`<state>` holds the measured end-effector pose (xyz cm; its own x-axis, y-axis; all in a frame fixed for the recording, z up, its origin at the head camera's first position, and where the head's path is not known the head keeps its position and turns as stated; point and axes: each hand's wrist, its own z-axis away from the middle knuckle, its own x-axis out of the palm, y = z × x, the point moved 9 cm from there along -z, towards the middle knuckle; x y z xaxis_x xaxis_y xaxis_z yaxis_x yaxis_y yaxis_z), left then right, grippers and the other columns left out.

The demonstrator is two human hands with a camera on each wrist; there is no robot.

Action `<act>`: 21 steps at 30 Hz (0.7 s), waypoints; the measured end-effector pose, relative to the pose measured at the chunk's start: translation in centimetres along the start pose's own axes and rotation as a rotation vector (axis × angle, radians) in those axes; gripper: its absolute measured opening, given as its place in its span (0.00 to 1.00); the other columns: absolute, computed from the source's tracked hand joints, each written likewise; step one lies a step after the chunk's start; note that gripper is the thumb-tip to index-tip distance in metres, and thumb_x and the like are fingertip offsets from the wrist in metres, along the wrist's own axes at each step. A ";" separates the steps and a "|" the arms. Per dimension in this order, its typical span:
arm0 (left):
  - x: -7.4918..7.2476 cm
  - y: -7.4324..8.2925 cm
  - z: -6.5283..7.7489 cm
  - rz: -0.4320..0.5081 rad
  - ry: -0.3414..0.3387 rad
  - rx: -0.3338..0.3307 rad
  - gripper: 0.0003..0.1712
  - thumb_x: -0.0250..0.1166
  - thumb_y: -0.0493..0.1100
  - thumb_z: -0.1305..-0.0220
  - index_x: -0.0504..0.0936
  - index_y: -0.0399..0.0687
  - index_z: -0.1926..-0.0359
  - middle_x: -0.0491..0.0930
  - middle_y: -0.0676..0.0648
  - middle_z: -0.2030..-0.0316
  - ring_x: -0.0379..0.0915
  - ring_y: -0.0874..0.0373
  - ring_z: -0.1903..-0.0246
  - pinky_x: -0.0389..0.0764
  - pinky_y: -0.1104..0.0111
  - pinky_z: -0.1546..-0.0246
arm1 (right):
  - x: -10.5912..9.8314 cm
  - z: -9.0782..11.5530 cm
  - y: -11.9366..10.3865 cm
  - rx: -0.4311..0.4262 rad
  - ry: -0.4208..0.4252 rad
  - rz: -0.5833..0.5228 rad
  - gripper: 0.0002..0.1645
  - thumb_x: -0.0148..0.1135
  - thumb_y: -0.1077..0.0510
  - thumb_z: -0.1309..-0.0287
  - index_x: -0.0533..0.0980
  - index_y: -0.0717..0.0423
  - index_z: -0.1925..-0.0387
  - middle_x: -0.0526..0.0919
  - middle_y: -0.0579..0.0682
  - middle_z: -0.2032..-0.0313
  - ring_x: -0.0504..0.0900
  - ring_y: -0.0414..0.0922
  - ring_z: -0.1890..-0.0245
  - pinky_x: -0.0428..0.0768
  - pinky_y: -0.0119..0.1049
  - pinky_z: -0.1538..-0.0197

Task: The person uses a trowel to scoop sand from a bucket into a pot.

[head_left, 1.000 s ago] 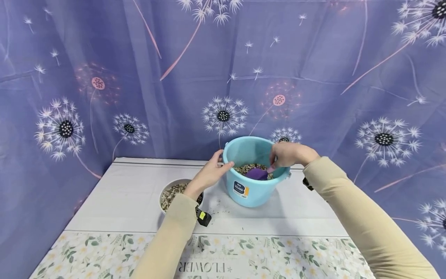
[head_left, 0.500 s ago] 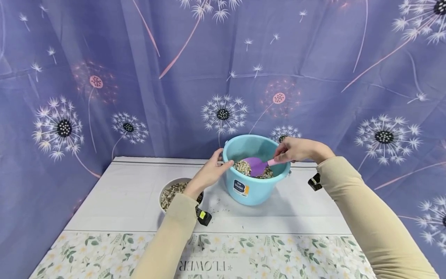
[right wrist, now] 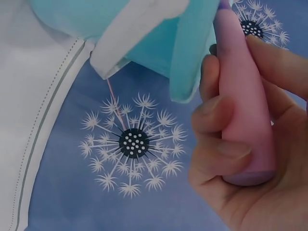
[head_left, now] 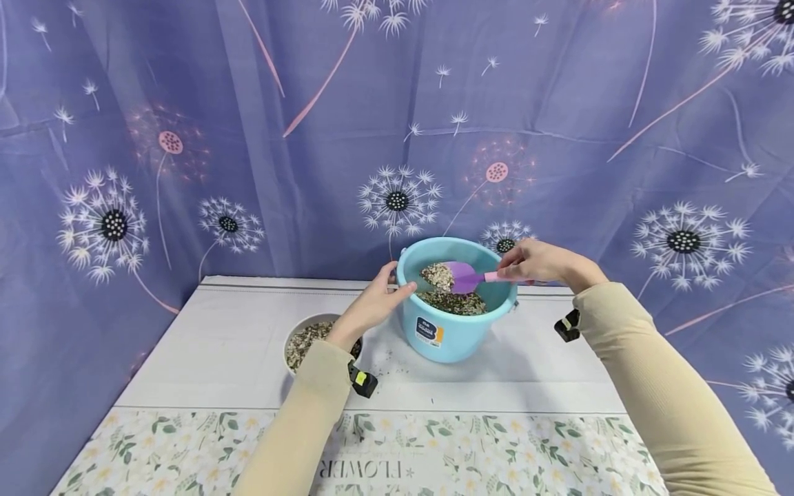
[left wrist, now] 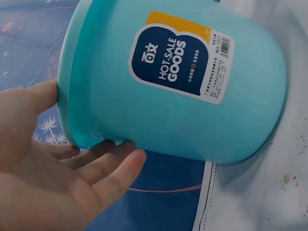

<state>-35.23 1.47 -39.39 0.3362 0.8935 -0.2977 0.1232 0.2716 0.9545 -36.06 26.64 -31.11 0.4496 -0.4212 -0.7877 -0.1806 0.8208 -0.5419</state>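
Observation:
My right hand (head_left: 546, 263) grips the pink handle (right wrist: 245, 110) of a garden trowel with a purple blade (head_left: 465, 277). The blade lies over the bucket's mouth, bearing a heap of pale granular potting mix (head_left: 438, 277). More of this mix, darker, covers the inside of the light blue bucket (head_left: 443, 341) below. With thumb at the rim and fingers against the outer wall, my left hand (head_left: 371, 306) holds the bucket's left side. In the left wrist view those fingers (left wrist: 118, 175) bend lightly below the rim, near a label (left wrist: 180, 60).
A white bowl (head_left: 287, 358) of similar mix stands left of the bucket, partly hidden by the left forearm. Crumbs dot the white tabletop (head_left: 484, 396). A flowered cloth (head_left: 186, 448) covers the front, and a purple-blue curtain (head_left: 298, 193) hangs close behind the bucket.
The trowel has risen out of the mix with a load on its blade, and the right hand has moved up and to the right. The left hand stays on the bucket.

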 end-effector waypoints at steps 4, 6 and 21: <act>-0.1 0.2 0.0 0.004 -0.004 -0.013 0.46 0.60 0.58 0.31 0.47 0.52 0.23 0.60 0.42 0.31 0.64 0.47 0.37 0.68 0.52 0.37 | -0.1 0.2 0.1 -0.014 0.022 -0.028 0.15 0.60 0.55 0.33 0.82 0.63 0.53 0.84 0.54 0.66 0.72 0.46 0.73 0.73 0.36 0.72; 0.0 0.2 0.2 0.016 -0.007 -0.030 0.46 0.59 0.58 0.31 0.46 0.53 0.23 0.58 0.42 0.29 0.62 0.46 0.35 0.65 0.49 0.36 | -0.1 0.4 0.2 -0.011 0.020 -0.032 0.16 0.60 0.54 0.33 0.81 0.62 0.53 0.84 0.54 0.65 0.72 0.46 0.73 0.73 0.37 0.70; -4.9 1.8 5.4 -0.126 0.026 0.063 0.43 0.55 0.58 0.28 0.45 0.50 0.23 0.56 0.36 0.30 0.55 0.42 0.32 0.62 0.47 0.34 | -1.5 1.8 -1.4 -0.002 0.035 -0.047 0.18 0.62 0.50 0.34 0.82 0.59 0.51 0.76 0.48 0.78 0.66 0.41 0.82 0.70 0.33 0.77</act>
<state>-31.60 -4.35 -36.29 0.2902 0.8628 -0.4140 0.2215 0.3603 0.9061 -34.90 26.86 -28.65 0.4268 -0.4725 -0.7711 -0.1615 0.7991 -0.5790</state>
